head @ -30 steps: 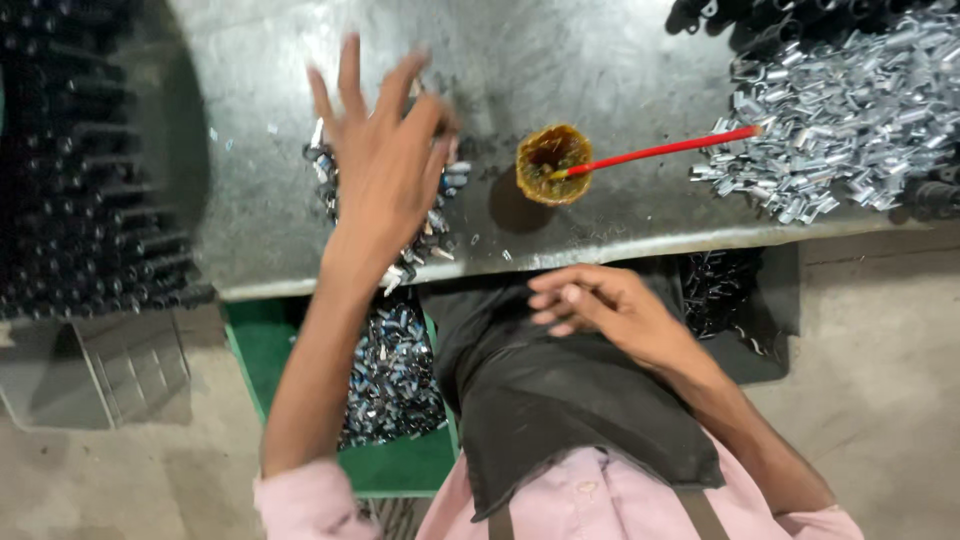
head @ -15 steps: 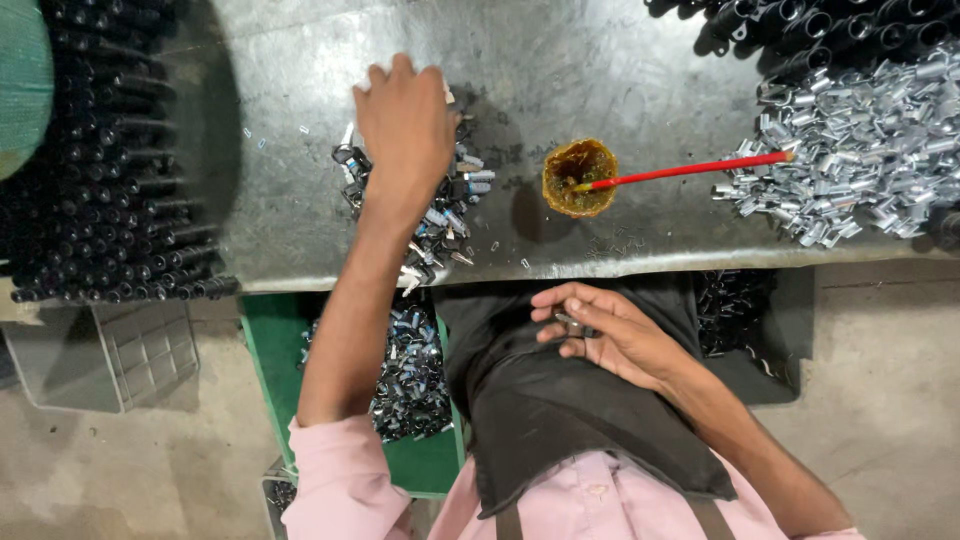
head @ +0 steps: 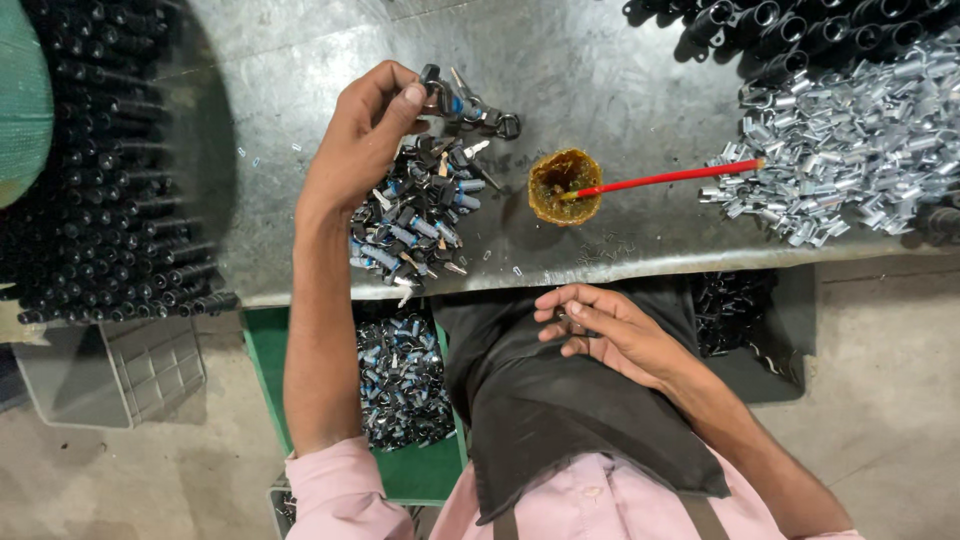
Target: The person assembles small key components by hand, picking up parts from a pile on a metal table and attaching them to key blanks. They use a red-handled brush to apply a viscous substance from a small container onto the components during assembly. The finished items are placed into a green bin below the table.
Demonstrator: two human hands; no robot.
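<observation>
Two hands: both in view, one person's, pink sleeves.
Change, left hand (head: 365,140): a second ago lying flat and spread on the small parts; now lifting, fingers closed together, pinching a few dark fittings (head: 470,105) up off the heap.
Meaning: picking under way, a small bunch gathered and clear of the bench (head: 620,60).
Fittings now: hanging from thumb and fingertips, just left of the cup (head: 565,185) and a little beyond it.
Change, right hand (head: 600,325): barely moving, resting on the dark apron (head: 560,420) straight below the cup; fingers curled loosely, possibly around a tiny piece, cannot tell.
One cup: amber, round, on the bench.
One stick (head: 665,178): red, leaning out of the cup to the right.
One heap (head: 415,225): mixed black, silver and blue parts, left of the cup at the bench edge, too many to count.
One pile (head: 850,150): bright silver clips, right of the cup, uncountable.
One tray (head: 270,350): green, below the heap, holding more parts.
Many tubes (head: 100,200): black, stacked far left of the cup; more at top right.
</observation>
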